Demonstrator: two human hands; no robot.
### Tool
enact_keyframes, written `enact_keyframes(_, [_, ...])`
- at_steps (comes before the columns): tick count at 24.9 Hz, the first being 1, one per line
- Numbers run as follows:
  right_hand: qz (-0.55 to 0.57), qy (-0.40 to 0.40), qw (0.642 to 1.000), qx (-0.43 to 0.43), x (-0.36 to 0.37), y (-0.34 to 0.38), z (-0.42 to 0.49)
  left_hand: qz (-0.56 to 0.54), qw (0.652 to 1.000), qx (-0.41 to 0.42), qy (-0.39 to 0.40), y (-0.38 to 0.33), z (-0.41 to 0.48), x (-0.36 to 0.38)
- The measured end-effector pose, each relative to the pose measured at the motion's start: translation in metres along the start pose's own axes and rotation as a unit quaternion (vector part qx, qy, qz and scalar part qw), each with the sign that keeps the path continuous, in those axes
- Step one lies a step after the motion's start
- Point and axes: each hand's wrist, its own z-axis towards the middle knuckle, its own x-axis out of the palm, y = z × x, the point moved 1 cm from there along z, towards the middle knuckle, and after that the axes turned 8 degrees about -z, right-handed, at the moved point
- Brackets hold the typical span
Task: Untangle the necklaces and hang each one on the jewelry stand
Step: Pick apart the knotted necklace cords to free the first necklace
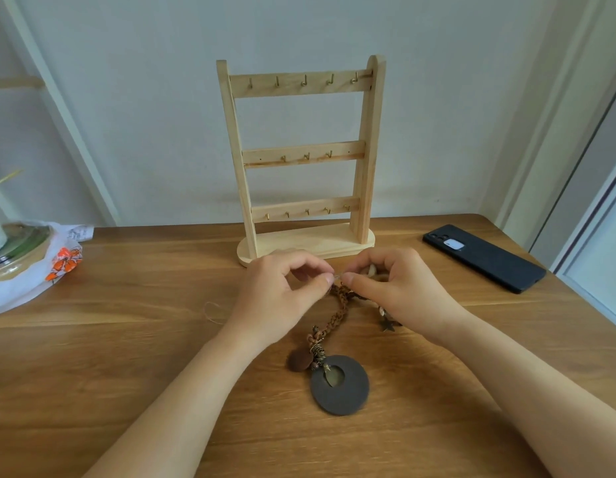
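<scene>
A wooden jewelry stand (301, 85) with three hook rails stands at the back of the table, all its hooks bare. In front of it lies a tangle of necklaces: a brown braided cord (335, 315) runs toward me to a dark round ring pendant (344, 391) beside a small brown disc (300, 359). A star charm (387, 326) and shell pieces peek out under my right hand. My left hand (279, 294) and my right hand (396, 291) meet fingertip to fingertip over the top of the tangle, each pinching a thin strand there. A thin pale loop (213, 310) lies left of my left wrist.
A black phone (486, 258) lies at the right rear of the wooden table (127, 339). At the left edge sits a white plastic bag (30, 281) with orange print, over a round lidded container. The wall is close behind the stand.
</scene>
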Motion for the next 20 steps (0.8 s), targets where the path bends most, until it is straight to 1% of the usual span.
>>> enact_keyframes(5, [-0.002,0.003,1.000,-0.011,0.0012,-0.0010,-0.0013,0.031,0.999,0.028,-0.001,0.0006,-0.0031,0.0031])
enact_keyframes(8, [-0.017,0.016,0.999,-0.026,0.0018,0.0005,-0.0024,0.052,0.998,0.027,-0.014,0.0017,-0.0025,0.0026])
enact_keyframes(12, [-0.014,0.036,0.999,-0.031,0.0022,0.0008,-0.0029,0.098,0.995,0.029,-0.014,0.0045,-0.0025,0.0020])
enact_keyframes(13, [-0.018,0.030,0.999,-0.028,0.0019,-0.0001,-0.0023,0.097,0.995,0.020,-0.007,0.0049,-0.0021,0.0026])
enact_keyframes(15, [-0.028,0.016,0.999,-0.024,0.0018,-0.0011,-0.0019,0.071,0.997,-0.023,0.011,0.0037,-0.0019,0.0039])
enact_keyframes(18, [-0.009,-0.002,1.000,-0.017,0.0030,-0.0024,-0.0018,0.031,0.995,-0.085,0.042,0.0011,-0.0002,0.0051])
enact_keyframes(20, [-0.002,-0.004,1.000,-0.015,0.0035,-0.0022,-0.0025,-0.019,0.992,-0.114,0.047,0.0011,0.0010,0.0046])
